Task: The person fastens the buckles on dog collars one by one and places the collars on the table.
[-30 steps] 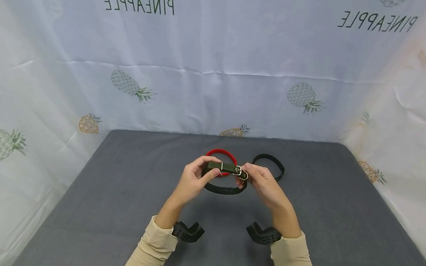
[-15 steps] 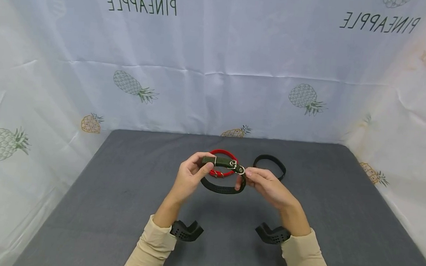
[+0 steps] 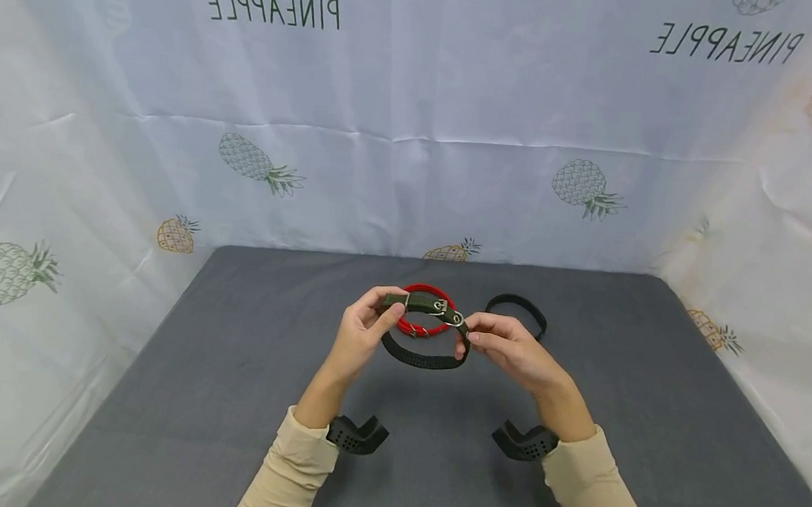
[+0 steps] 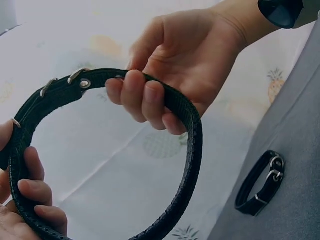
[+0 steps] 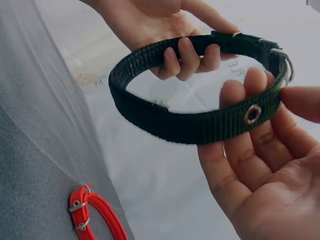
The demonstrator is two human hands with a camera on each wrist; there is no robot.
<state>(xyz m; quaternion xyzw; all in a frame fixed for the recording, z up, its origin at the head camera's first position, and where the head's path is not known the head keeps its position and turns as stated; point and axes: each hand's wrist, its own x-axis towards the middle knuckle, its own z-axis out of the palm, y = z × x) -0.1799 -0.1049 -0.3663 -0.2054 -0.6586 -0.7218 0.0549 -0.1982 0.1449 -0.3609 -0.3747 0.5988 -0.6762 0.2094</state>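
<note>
A dark green collar (image 3: pixel 421 360) with a metal buckle and D-ring is held up between both hands, its strap fastened into a loop. On its left side my left hand (image 3: pixel 358 330) grips the band, thumb in front and fingers inside the loop. My right hand (image 3: pixel 512 351) pinches the band just beyond the D-ring, with fingers curled to the inside. In the right wrist view a metal eyelet (image 5: pixel 252 114) shows on the strap beside the right thumb. Behind the held collar, a red collar (image 3: pixel 415 329) lies on the table, partly hidden.
A black collar (image 3: pixel 520 301) lies on the grey table (image 3: pixel 240 399), behind the right hand; its buckle shows in the left wrist view. A white pineapple-print curtain (image 3: pixel 410 199) stands around the back and sides.
My right hand has shifted slightly right along the strap, past the D-ring. The held collar has tilted a little, its buckle side moving up and left. The other collars stay put.
</note>
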